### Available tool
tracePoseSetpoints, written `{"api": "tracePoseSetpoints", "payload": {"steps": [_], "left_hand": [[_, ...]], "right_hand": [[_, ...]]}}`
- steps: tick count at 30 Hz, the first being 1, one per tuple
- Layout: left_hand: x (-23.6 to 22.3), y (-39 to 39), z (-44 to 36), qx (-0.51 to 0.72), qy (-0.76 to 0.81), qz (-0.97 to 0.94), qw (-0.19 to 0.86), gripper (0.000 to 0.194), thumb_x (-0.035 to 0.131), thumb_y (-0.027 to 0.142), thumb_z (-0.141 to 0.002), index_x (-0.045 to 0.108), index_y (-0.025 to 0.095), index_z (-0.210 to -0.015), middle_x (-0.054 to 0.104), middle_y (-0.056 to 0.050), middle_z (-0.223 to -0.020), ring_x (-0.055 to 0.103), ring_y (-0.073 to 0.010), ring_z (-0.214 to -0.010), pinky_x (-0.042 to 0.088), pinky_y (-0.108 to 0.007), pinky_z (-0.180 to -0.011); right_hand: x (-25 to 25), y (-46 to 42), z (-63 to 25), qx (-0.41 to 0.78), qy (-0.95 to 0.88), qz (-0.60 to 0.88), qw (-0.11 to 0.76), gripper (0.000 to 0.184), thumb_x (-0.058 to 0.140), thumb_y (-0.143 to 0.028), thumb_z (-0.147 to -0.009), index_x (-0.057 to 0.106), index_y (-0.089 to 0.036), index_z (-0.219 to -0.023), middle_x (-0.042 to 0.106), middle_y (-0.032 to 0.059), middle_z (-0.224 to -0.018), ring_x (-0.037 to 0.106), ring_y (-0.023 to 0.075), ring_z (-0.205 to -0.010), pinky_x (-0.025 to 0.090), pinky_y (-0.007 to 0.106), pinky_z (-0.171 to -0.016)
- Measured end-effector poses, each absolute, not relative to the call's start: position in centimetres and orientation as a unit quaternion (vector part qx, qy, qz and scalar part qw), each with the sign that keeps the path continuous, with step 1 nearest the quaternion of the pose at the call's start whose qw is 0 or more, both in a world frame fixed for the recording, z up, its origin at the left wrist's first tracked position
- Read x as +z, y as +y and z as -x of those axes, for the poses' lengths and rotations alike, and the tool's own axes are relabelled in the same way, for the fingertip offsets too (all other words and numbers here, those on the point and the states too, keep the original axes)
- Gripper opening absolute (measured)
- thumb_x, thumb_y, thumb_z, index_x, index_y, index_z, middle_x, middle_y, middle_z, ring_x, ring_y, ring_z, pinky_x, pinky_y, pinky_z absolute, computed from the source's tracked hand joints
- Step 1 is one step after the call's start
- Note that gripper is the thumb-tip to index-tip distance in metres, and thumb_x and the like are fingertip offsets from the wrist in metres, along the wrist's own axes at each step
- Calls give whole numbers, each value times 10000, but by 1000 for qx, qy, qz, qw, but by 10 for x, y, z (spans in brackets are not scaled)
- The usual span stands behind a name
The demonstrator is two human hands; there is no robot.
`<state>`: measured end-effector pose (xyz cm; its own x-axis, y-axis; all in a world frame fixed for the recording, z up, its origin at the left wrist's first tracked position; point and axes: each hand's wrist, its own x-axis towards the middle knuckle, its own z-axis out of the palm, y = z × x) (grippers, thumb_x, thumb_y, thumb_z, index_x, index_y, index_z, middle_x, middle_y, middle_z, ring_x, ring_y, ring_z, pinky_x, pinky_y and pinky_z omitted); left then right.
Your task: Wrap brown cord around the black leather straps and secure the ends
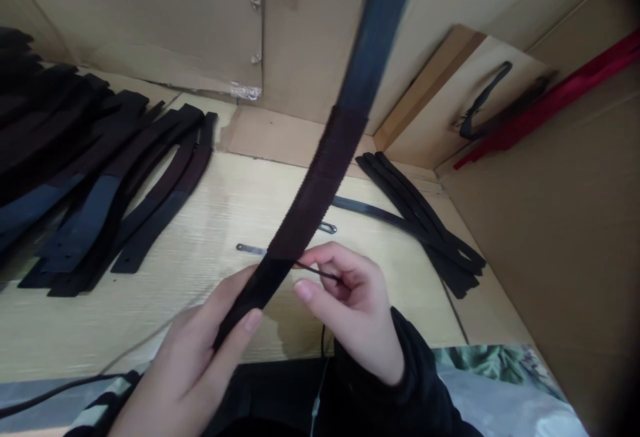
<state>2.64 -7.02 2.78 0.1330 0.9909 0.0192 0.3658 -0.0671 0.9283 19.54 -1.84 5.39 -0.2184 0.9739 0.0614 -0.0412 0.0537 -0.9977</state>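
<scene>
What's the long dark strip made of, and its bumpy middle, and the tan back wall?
The strip looks like leather or plastic, smooth with a dull sheen; I can't tell which. Its bumpy middle seems to be matt, wound cord: the edges are ridged. The wall looks like dull cardboard, tan with shiny tape at a corner.

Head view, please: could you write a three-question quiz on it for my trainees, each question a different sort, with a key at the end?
1. True or false: the left hand holds the lower part of the curved dark strip.
2. What runs into the fingers of the right hand? A) red strip B) thin dark cord C) cardboard panel
3. Fill in: the larger pile of dark strips lies on the picture's ____ side.

Key: 1 true; 2 B; 3 left
</scene>
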Motion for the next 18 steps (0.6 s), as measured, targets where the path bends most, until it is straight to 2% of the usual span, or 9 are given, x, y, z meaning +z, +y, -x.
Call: {"api": "tracePoseSetpoints", "payload": {"steps": [1, 3, 5, 7, 9, 12, 13, 15, 18], "left_hand": [[24, -70, -27, 370, 551, -689, 290, 461, 464, 257, -940, 381, 376, -1378, 612, 13, -787, 566, -128, -579, 493, -235, -607], [18, -69, -27, 320, 566, -755, 89, 578, 442, 158, -912, 318, 386, -1428, 620, 4, -779, 585, -174, -602, 483, -297, -623], [18, -70, -25, 289, 577, -764, 19, 611, 459, 157, -891, 309, 367, -1445, 603, 2, -737, 579, -193, -582, 467, -315, -585], [23, -70, -22, 291, 577, -755, 115, 556, 500, 262, -893, 356, 336, -1425, 636, -21, -849, 627, -212, -699, 510, -327, -645], [32, -69, -17, 301, 547, -717, 311, 450, 484, 363, -908, 457, 307, -1354, 669, -20, -903, 657, -196, -761, 545, -300, -692], [43, -66, -13, 259, 467, -624, 571, 337, 418, 389, -929, 593, 294, -1201, 669, 38, -694, 608, -117, -507, 529, -209, -529], [44, -65, -13, 249, 455, -606, 604, 330, 421, 395, -925, 606, 298, -1181, 654, 51, -649, 572, -102, -448, 504, -189, -471], [43, -65, -13, 252, 468, -610, 588, 331, 456, 394, -908, 595, 316, -1199, 646, 59, -630, 582, -104, -474, 492, -166, -447], [36, -71, -18, 289, 531, -640, 474, 350, 538, 371, -872, 584, 352, -1219, 719, 31, -833, 684, -160, -783, 578, -215, -671]], "right_hand": [[53, -18, -195, 543, -555, 418, 472, 116, 752, -194, -697, 677, -215, -783, 412, -81, -499, 241, 46, -449, 178, 196, -395], [50, -18, -194, 547, -547, 404, 488, 171, 770, -141, -663, 711, -240, -789, 511, -63, -550, 342, 54, -479, 278, 190, -427], [47, -18, -194, 568, -535, 376, 499, 196, 763, -123, -676, 736, -272, -800, 610, -46, -618, 473, 73, -535, 397, 195, -494], [45, -17, -197, 597, -523, 342, 504, 223, 760, -132, -687, 747, -295, -839, 685, -34, -700, 568, 90, -592, 473, 202, -546], [41, -15, -202, 625, -520, 300, 498, 267, 762, -158, -696, 746, -308, -916, 731, -23, -779, 635, 105, -650, 522, 204, -582], [33, -11, -210, 652, -526, 238, 492, 255, 730, -199, -749, 735, -309, -979, 758, -14, -912, 693, 110, -781, 561, 200, -695], [30, -10, -212, 658, -523, 227, 492, 234, 716, -207, -768, 734, -309, -978, 758, -16, -945, 697, 106, -817, 561, 198, -735], [22, -9, -215, 665, -510, 227, 496, 197, 699, -221, -789, 735, -304, -965, 750, -16, -991, 691, 102, -840, 556, 204, -768], [15, -10, -216, 660, -490, 266, 503, 178, 743, -256, -741, 743, -282, -917, 735, -13, -824, 618, 89, -642, 515, 189, -578]]}}
